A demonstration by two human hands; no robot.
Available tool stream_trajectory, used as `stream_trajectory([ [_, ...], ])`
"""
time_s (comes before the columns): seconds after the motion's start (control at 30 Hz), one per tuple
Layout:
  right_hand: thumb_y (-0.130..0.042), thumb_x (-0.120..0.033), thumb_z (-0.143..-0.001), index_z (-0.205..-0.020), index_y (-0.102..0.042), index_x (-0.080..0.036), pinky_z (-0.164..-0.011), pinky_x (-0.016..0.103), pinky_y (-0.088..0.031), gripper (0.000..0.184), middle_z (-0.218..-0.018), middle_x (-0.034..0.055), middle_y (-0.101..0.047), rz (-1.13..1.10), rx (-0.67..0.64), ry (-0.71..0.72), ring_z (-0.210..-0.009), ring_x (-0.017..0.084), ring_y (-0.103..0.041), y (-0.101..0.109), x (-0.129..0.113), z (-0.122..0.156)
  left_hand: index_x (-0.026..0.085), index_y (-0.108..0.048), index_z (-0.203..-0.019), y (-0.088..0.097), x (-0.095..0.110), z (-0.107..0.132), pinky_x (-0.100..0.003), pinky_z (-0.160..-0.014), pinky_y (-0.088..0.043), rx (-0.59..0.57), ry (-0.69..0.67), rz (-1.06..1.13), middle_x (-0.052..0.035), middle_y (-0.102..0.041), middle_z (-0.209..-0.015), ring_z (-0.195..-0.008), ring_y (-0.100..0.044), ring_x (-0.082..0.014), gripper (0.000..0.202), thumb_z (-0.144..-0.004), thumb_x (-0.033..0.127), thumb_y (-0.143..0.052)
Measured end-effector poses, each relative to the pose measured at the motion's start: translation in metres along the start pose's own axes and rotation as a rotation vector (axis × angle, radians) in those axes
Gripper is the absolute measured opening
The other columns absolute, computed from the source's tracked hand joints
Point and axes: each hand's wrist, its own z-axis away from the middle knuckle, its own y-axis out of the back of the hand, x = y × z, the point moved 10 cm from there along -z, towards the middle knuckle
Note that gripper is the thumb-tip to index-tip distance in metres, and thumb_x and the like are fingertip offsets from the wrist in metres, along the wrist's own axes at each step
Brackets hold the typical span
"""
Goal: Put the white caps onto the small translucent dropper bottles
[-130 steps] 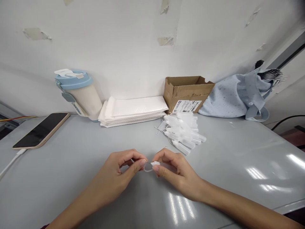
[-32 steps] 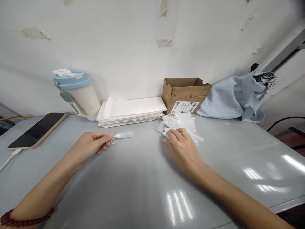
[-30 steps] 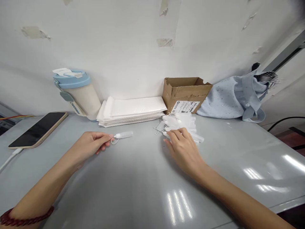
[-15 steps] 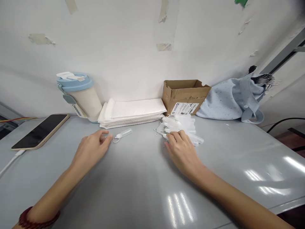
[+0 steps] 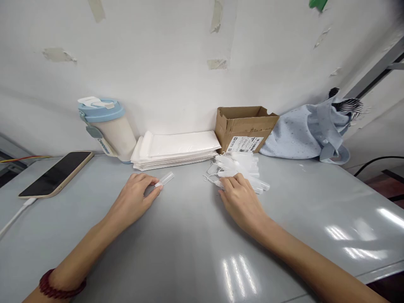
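Note:
A small clear plastic bottle with a white cap (image 5: 166, 178) lies on the grey table left of centre. My left hand (image 5: 136, 194) pinches its capped end between thumb and fingers, which hide most of the cap and its loop. To the right is a pile of similar translucent bottles (image 5: 241, 163), some with thin white strings or loops at their left ends. My right hand (image 5: 242, 201) rests at the near edge of this pile, its curled fingers closed on the cap end of one bottle; the fingertips are partly hidden.
Behind the hands lie stacked white envelopes (image 5: 181, 144), beside an open cardboard box (image 5: 246, 130). A tumbler with a blue lid (image 5: 109, 130) and a charging phone (image 5: 58, 174) are at left. A light blue cloth bag (image 5: 299, 131) leans against the wall at right.
My left hand has moved right and closed on the capped end of the single bottle, turning it slightly. My right hand stays at the pile, almost unmoved.

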Motion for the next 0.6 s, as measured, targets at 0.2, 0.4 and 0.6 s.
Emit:
stream_trajectory([
  [0.2,-0.046,-0.003,-0.085,-0.101,-0.059,-0.012,-0.069,0.036,-0.041,0.023,-0.094,0.0123,-0.065,-0.053,0.013,0.042,-0.09,0.028,-0.049,0.002,-0.006,0.002,0.018,-0.062,-0.095,-0.001,-0.003,0.001,-0.039,-0.081,-0.044,-0.004,0.01,-0.019,-0.0088,-0.066,-0.097,-0.1,-0.054,-0.0302,0.031,-0.087,0.042,-0.043],
  [0.4,-0.046,-0.012,-0.088,-0.113,-0.051,-0.013,-0.077,0.039,-0.047,0.025,-0.102,0.0126,-0.061,-0.343,0.087,0.087,-0.095,0.025,-0.051,0.019,-0.013,0.005,0.016,-0.054,-0.113,0.004,0.005,0.005,-0.04,-0.081,-0.044,0.044,-0.003,-0.05,-0.0112,-0.059,-0.109,-0.104,-0.049,-0.0314,0.038,-0.089,0.042,-0.041],
  [0.6,-0.044,-0.021,-0.091,-0.114,-0.05,-0.018,-0.079,0.037,-0.049,0.024,-0.104,0.0093,-0.06,-0.875,-0.01,-0.058,-0.095,0.021,-0.057,0.02,-0.005,0.005,0.016,-0.054,-0.114,0.019,0.044,0.016,-0.037,-0.082,-0.045,0.174,-0.168,0.016,-0.0097,-0.059,-0.107,-0.106,-0.049,-0.0275,0.032,-0.09,0.036,-0.044],
])
